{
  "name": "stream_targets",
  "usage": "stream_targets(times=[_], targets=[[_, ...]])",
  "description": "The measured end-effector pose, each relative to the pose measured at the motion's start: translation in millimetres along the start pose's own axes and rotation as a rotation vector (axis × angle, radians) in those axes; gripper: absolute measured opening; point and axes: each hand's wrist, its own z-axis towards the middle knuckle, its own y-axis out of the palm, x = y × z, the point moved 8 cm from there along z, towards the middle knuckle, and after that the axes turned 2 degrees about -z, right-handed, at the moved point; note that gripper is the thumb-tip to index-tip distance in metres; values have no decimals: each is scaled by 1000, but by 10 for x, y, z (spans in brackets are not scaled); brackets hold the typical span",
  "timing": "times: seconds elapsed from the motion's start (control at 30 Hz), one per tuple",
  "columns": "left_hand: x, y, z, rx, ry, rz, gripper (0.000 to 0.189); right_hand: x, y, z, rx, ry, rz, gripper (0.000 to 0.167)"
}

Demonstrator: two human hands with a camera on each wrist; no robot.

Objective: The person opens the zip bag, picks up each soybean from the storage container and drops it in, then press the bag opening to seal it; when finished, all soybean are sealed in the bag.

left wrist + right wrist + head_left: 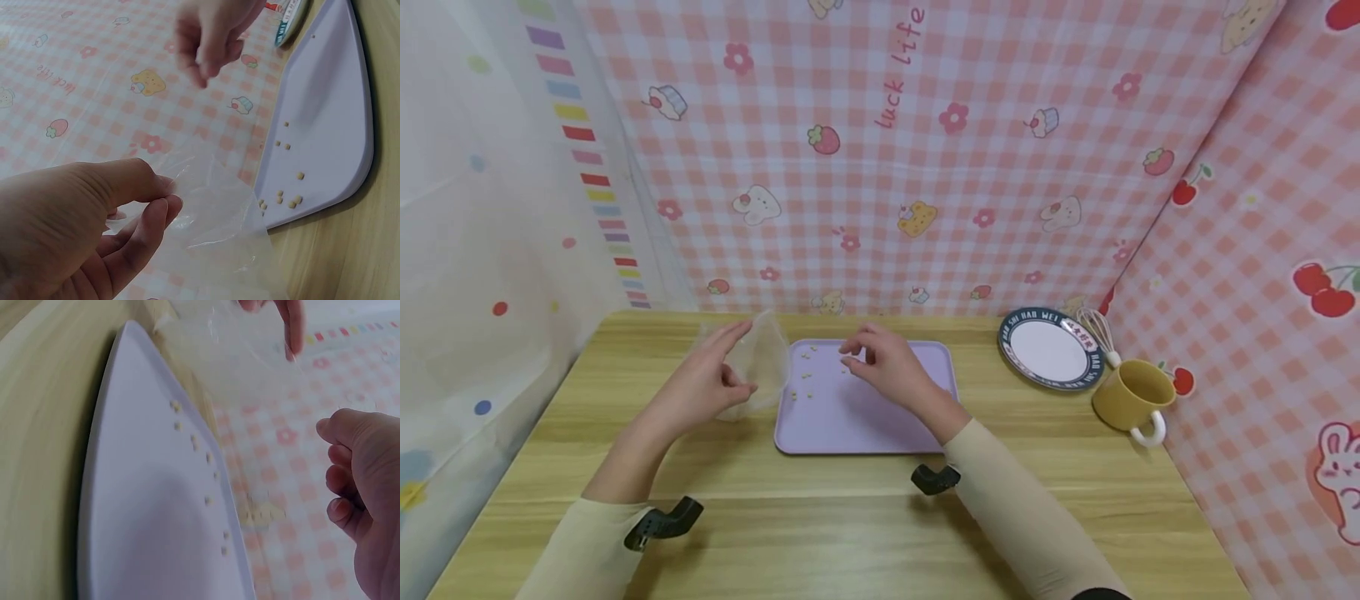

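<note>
My left hand [703, 383] pinches a clear plastic bag [763, 362] between thumb and fingertips, left of the lilac tray [865, 429]. In the left wrist view, the bag [212, 212] spreads out loosely beyond the fingertips. Several small yellowish pieces [300, 176] lie scattered along the tray's left part. Above the tray's back half hovers my right hand [887, 367], its fingers loosely bent, with thumb and index tips apart. In the right wrist view, nothing shows in the right hand [369, 481], though part of its inside is hidden.
Right of the tray, a white plate [1048, 350] with a dark patterned rim lies near the back. A yellow mug [1135, 396] with a white handle stands beside it, and a whisk [1101, 333] lies behind. Checked cloth [865, 167] hangs behind the wooden table [820, 533].
</note>
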Motion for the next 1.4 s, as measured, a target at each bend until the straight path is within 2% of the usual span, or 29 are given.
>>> stream_targets(times=[0.4,0.6,0.77,0.97,1.23,1.4], targets=[[14,1,27,5,21,27,96,449,-413,-443,26,86,-57,8],[14,3,30,3,30,28,95,667,-584,-642,10,136,-67,12],[17,2,22,3,35,32,95,864,-685,-801,-25,199,-125,15],[28,1,19,8,37,31,94,1050,-693,-927,-85,238,-235,13],[37,9,40,1,34,35,94,1157,-603,-973,-181,308,-360,19],[38,27,57,-7,30,38,95,1194,-582,-985,-198,316,-432,12]])
